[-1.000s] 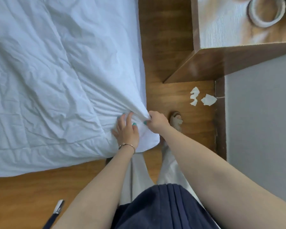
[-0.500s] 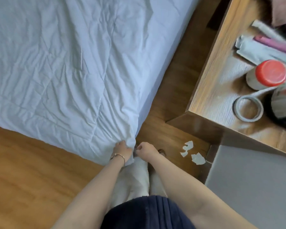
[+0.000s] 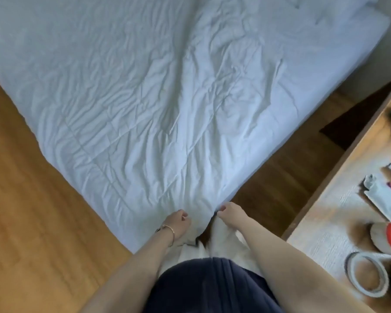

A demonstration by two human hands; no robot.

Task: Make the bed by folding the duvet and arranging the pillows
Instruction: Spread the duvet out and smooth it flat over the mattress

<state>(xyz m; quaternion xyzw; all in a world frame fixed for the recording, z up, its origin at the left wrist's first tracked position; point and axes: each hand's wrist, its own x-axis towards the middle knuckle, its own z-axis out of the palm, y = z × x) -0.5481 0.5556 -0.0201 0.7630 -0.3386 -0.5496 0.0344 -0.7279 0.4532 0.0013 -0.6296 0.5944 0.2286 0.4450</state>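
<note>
- Left hand [image 3: 177,224] curled on the near corner of the duvet [image 3: 158,105]; fingers look closed around the cloth edge, bracelet on that wrist.
- Right hand [image 3: 231,216] pinches the same corner from the other side, fingers curled on the hem; a small gap of cloth between the two sets of fingers.
- Duvet spreads flat away from the fingers across the whole bed, wrinkled, with creases fanning out from the gripped corner.
- Pillow [image 3: 357,12] sits at the far end, well apart from both hands, at the top right.
- Step, as I judge it: taking hold of the corner to start a fold.
- To do it well: keep both grips on the hem itself, not loose cloth, so the corner stays square.
- Lift before pulling, so the cloth clears the bed edge just beyond the fingertips.
- Carry the corner straight toward the far end and match edges before letting go.
- Risk: the desk [image 3: 339,222] with a tape roll [image 3: 366,275] stands near the right hand's side; a wide swing could brush it.
- Floor [image 3: 32,211] lies below the left fingers; don't let the hem drag.
</note>
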